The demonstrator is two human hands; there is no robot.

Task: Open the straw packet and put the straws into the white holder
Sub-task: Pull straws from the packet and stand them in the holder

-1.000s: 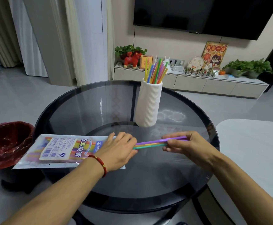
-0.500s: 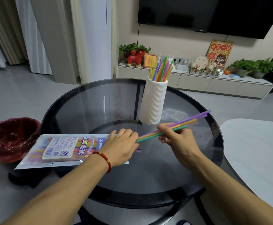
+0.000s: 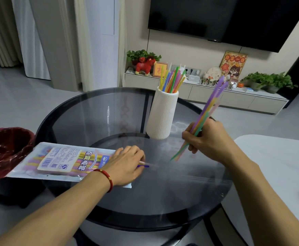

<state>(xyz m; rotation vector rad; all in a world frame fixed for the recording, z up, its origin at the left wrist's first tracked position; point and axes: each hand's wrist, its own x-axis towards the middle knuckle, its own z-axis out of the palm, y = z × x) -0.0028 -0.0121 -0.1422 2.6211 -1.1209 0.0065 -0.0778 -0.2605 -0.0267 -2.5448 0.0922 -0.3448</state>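
Presently right hand point(image 3: 210, 139) grips a tilted bundle of coloured plastic straws point(image 3: 204, 114), angled for the ribbed white holder point(image 3: 162, 115); left hand point(image 3: 127, 165), fingers loosely curled, pins the printed clear packet point(image 3: 56, 159) near the glass table's point(image 3: 163, 196) left edge.

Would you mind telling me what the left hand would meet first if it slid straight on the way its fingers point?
Likely only bare glass table: the left hand points right, passing below the right hand and its straws, though depth is uncertain.

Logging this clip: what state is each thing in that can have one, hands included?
Straw packet: flat on the glass table, opened at its right end, straws still inside.
White holder: upright, partly filled with straws.
Straw bundle: lifted, tilted up toward the right.
Right hand: grip closed round the bundle.
Left hand: resting on the packet's open end.
Red-lined bin: open.
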